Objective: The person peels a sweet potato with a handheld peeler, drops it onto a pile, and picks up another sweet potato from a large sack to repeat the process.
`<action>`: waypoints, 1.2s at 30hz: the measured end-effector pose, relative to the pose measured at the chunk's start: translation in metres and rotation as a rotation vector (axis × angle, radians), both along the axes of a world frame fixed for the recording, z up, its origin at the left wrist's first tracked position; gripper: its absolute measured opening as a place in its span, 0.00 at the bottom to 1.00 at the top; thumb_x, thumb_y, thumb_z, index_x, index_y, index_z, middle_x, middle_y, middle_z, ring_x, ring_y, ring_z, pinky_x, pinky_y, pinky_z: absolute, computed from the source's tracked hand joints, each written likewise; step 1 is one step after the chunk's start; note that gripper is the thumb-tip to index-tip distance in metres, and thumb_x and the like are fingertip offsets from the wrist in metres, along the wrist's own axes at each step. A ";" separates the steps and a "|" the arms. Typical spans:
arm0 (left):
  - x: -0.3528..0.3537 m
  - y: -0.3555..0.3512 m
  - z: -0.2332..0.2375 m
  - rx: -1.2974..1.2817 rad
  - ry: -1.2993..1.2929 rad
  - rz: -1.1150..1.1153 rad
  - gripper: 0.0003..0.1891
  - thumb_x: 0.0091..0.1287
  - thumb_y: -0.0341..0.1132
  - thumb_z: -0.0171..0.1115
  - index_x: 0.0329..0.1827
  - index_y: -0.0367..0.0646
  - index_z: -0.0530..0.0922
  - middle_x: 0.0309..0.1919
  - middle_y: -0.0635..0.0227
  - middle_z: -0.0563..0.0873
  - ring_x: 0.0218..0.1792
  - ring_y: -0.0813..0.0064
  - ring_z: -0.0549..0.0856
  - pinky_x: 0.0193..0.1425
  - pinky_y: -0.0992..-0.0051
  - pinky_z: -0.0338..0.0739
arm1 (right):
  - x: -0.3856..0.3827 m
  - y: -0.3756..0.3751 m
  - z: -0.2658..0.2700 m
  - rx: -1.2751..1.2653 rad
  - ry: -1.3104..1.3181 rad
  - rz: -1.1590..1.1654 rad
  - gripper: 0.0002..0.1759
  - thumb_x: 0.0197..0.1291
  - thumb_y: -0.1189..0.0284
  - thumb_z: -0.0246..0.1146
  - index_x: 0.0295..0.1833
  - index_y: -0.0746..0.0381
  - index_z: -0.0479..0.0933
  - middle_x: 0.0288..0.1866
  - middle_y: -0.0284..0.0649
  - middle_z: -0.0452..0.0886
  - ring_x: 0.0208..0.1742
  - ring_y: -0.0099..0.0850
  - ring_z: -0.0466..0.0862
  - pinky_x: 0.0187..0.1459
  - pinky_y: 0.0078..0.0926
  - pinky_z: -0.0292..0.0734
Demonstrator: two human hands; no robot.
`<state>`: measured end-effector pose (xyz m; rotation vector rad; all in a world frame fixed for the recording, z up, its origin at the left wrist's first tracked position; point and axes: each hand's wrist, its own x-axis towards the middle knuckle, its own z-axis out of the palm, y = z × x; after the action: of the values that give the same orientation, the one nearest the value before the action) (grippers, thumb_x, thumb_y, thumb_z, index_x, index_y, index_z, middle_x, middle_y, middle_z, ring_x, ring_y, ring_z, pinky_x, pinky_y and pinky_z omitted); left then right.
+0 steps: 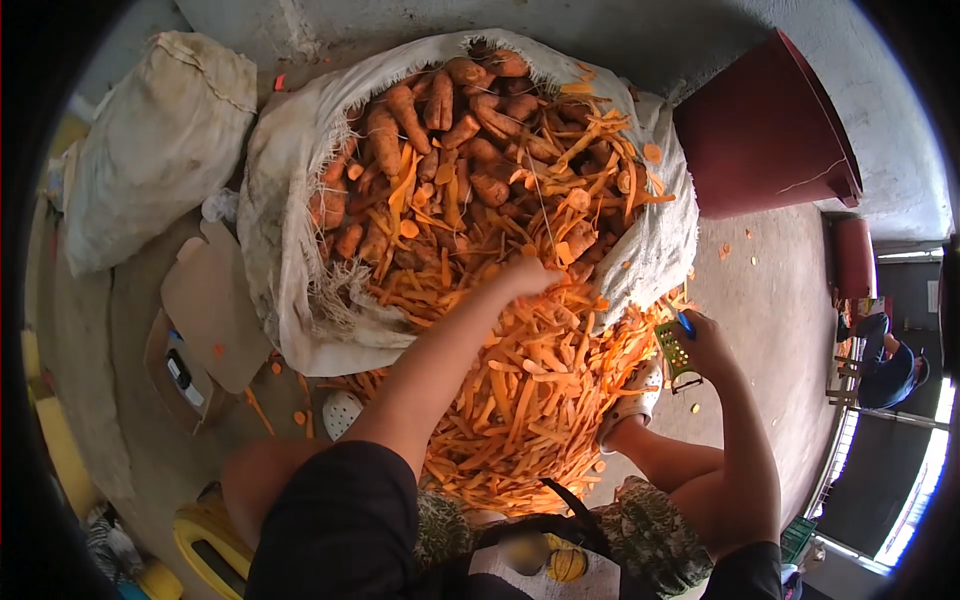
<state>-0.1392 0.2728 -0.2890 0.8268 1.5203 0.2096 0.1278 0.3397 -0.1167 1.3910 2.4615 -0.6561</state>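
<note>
An open white woven sack (270,230) holds whole carrots (385,140), with orange peelings among them. A large heap of peelings (510,420) spills from its mouth down between my legs. My left hand (530,278) reaches to the lower edge of the carrots, over the peelings; its fingers are blurred, and what they touch is unclear. At the right of the heap, my right hand (702,342) is closed around a flat green grater-like peeler (672,345) with a blue part near the fingers.
A closed sack (160,150) stands at the left, near cardboard (215,300) with a phone (178,368). A dark red tub (765,130) stands behind at the right. Another person (890,370) sits at far right. White clogs (635,400) flank the heap.
</note>
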 end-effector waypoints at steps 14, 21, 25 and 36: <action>-0.116 -0.036 -0.056 0.253 0.973 -0.386 0.18 0.59 0.32 0.58 0.55 0.50 0.73 0.65 0.62 0.56 0.62 0.59 0.61 0.62 0.56 0.60 | 0.014 0.009 -0.003 0.015 0.015 -0.027 0.09 0.55 0.72 0.59 0.38 0.67 0.72 0.29 0.51 0.75 0.31 0.46 0.75 0.35 0.35 0.69; -0.103 -0.022 -0.061 0.196 0.924 -0.465 0.20 0.60 0.28 0.56 0.56 0.52 0.70 0.63 0.62 0.58 0.65 0.60 0.56 0.64 0.59 0.54 | 0.009 0.003 0.003 -0.011 -0.004 -0.066 0.07 0.54 0.75 0.58 0.37 0.67 0.72 0.29 0.49 0.75 0.30 0.44 0.75 0.35 0.35 0.69; -0.099 -0.028 -0.070 0.351 0.985 -0.605 0.14 0.63 0.32 0.54 0.52 0.50 0.74 0.60 0.66 0.63 0.62 0.64 0.59 0.63 0.60 0.54 | 0.015 0.005 0.005 0.010 -0.016 -0.051 0.08 0.55 0.73 0.58 0.37 0.67 0.72 0.31 0.48 0.75 0.32 0.43 0.75 0.36 0.35 0.69; -0.111 -0.036 -0.029 0.314 0.863 -0.451 0.30 0.47 0.50 0.68 0.50 0.41 0.73 0.53 0.62 0.68 0.58 0.62 0.65 0.66 0.53 0.51 | 0.033 -0.005 0.015 0.019 -0.009 -0.027 0.10 0.57 0.70 0.58 0.37 0.67 0.72 0.30 0.49 0.76 0.32 0.44 0.76 0.36 0.36 0.69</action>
<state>-0.2505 0.2369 -0.3184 1.6199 2.0561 -0.2942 0.1609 0.3342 -0.1016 1.4338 2.4522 -0.6325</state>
